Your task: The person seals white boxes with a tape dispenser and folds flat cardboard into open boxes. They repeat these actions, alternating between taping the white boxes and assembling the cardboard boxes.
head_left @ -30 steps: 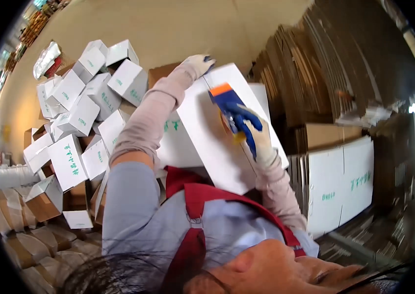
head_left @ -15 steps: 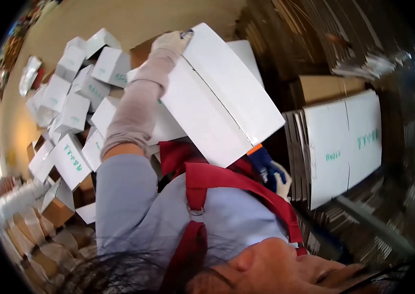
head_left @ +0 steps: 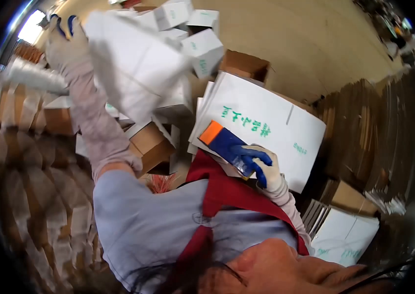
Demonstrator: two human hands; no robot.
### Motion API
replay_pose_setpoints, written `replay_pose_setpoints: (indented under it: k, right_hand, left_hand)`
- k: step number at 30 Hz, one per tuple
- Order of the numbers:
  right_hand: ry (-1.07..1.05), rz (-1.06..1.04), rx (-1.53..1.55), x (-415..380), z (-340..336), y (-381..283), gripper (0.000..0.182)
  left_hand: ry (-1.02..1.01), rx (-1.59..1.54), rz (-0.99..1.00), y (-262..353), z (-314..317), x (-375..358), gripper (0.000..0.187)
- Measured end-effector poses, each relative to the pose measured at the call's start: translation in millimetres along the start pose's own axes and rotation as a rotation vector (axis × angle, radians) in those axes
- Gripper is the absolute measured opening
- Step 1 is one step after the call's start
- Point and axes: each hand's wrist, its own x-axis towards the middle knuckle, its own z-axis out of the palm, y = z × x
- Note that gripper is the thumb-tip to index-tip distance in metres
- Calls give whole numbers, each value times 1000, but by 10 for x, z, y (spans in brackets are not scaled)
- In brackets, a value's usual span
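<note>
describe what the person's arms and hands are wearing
Both hands wear light knit work gloves with blue coating on the fingers: the left hand shows blue at the fingertips, the right hand has blue along the fingers. Each forearm is covered by a snug, pale pinkish-grey sleeve, which emerges from a short-sleeved light blue shirt.

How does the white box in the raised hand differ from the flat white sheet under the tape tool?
The white box is folded up, held high by the left hand and blurred. The flat sheet lies unfolded on a stack, sharp, with green print showing. The right hand holds the tape tool over it. Both are white cardboard.
</note>
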Motion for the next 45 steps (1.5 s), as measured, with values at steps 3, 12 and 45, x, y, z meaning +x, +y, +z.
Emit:
replay_pose_setpoints:
  k: [3, 12, 45]
  right_hand:
    - [201, 190, -63, -312, -322, 586, 32]
    - [697, 614, -280, -1942, 21, 861, 27]
    - [245, 510, -1632, -946, -503, -954, 46]
  left_hand:
    - [-470, -750, -261, 582, 438, -837, 38]
    - [-1583, -594, 786, 3455, 1223, -4043, 85]
    - [-1187, -668, 1239, 2614, -919, -1663, 55]
